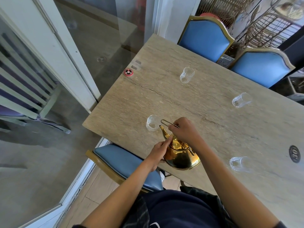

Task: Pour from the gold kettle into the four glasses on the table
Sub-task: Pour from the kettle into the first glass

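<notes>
Both forearms reach over the table (213,99) edge. Right hand (185,130) grips the wire handle of the gold kettle (182,157), tilted near the left edge; left hand (158,153) pinches its lid. Spout meets the nearest glass (152,123); three other glasses stand well apart. Liquid indiscernible.

Your right hand (184,130): fist closed round a thin wire handle, forearm reaching in from lower right. Your left hand (158,155): fingers pinched together, bare forearm extended from lower left, hands nearly touching.
</notes>
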### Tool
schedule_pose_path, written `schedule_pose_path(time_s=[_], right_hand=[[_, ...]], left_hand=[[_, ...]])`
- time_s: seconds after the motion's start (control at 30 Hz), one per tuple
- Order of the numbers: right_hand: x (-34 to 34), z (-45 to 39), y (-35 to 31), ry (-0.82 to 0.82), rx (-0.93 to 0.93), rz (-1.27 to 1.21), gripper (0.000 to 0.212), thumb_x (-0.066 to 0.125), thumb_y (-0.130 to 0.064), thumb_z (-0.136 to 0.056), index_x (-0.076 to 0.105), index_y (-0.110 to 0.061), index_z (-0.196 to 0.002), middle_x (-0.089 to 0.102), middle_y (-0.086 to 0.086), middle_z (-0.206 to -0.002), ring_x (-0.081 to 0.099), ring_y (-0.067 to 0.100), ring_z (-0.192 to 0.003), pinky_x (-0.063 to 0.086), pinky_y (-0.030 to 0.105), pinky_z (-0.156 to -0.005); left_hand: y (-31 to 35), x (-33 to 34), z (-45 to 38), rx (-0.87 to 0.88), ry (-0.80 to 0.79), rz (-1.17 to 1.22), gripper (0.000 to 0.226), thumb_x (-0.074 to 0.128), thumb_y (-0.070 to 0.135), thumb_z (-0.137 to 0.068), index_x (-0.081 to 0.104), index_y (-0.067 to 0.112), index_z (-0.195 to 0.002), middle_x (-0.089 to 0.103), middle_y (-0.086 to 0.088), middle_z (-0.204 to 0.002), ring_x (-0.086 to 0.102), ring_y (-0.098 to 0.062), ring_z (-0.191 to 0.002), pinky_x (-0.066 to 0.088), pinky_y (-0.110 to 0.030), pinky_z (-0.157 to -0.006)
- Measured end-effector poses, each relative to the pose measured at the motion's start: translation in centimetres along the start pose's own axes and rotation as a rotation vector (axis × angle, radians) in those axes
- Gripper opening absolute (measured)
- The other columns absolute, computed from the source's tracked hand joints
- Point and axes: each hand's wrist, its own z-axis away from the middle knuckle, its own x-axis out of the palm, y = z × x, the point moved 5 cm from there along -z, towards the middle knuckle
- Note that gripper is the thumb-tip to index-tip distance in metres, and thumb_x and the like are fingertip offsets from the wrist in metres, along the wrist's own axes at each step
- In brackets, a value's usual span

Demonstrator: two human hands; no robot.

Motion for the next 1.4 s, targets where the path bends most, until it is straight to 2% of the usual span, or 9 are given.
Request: schedule_pose_path(time_s=[0.17,0.33,0.5,0.8,1.0,1.27,1.4], right_hand=[[-0.05,0.02,-0.10,0.004,-0.010,0.007,0.033,0.060,-0.021,-0.092,0.061,-0.003,-0.064,0.041,0.007,-0.057,0.032,0.016,-0.048,0.024,0.025,-0.045],[-0.13,-0.13,-0.17,0.010,-0.004,0.008,0.035,0.059,-0.021,-0.092,0.067,0.008,-0.074,0.043,0.008,-0.058,0.035,0.017,-0.050,0.024,0.026,-0.045],[-0.17,-0.17,-0.24,0.018,-0.015,0.009,0.036,0.059,-0.021,-0.092,0.067,0.010,-0.073,0.043,0.008,-0.057,0.034,0.018,-0.050,0.024,0.026,-0.045],[-0.02,-0.28,-0.10,0.005,-0.020,0.022,0.033,0.059,-0.023,-0.092,0.061,-0.005,-0.063,0.040,0.005,-0.055,0.031,0.016,-0.047,0.024,0.028,-0.046],[0.10,-0.27,0.04,0.008,-0.009,0.034,0.039,0.059,-0.024,-0.090,0.066,0.009,-0.071,0.042,0.006,-0.054,0.034,0.016,-0.046,0.027,0.030,-0.047],[0.07,-0.13,-0.09,0.006,-0.020,0.052,0.036,0.059,-0.022,-0.090,0.065,0.003,-0.065,0.041,0.006,-0.055,0.033,0.016,-0.047,0.025,0.029,-0.046],[0.10,-0.08,-0.10,0.011,-0.017,0.051,0.039,0.059,-0.022,-0.090,0.067,0.010,-0.071,0.041,0.007,-0.054,0.033,0.017,-0.047,0.025,0.029,-0.047]], left_hand=[[0.13,0.00,-0.08,-0.001,-0.008,0.002,0.082,0.056,0.082,-0.089,0.058,0.021,-0.145,0.072,-0.007,-0.136,0.064,-0.029,-0.130,0.049,-0.057,-0.114],[0.37,-0.12,-0.02,-0.010,-0.006,0.006,0.078,0.056,0.078,-0.094,0.058,0.020,-0.145,0.071,-0.007,-0.137,0.063,-0.029,-0.132,0.049,-0.056,-0.115],[0.43,-0.12,0.00,-0.011,-0.009,0.006,0.074,0.055,0.075,-0.096,0.057,0.020,-0.146,0.071,-0.007,-0.136,0.063,-0.029,-0.132,0.049,-0.056,-0.115],[0.34,0.06,0.06,-0.016,-0.019,0.008,0.076,0.054,0.075,-0.096,0.055,0.020,-0.148,0.070,-0.006,-0.136,0.062,-0.028,-0.132,0.049,-0.055,-0.115],[0.15,0.04,-0.01,-0.014,-0.021,0.006,0.081,0.056,0.079,-0.092,0.057,0.020,-0.147,0.071,-0.007,-0.138,0.063,-0.028,-0.132,0.050,-0.055,-0.114],[0.20,0.09,0.15,-0.011,-0.015,0.000,0.075,0.054,0.076,-0.096,0.060,0.019,-0.145,0.074,-0.006,-0.134,0.065,-0.026,-0.129,0.053,-0.047,-0.105],[0.19,0.09,0.33,-0.012,-0.007,-0.003,0.075,0.055,0.076,-0.096,0.061,0.018,-0.143,0.075,-0.005,-0.131,0.067,-0.026,-0.127,0.053,-0.052,-0.111]])
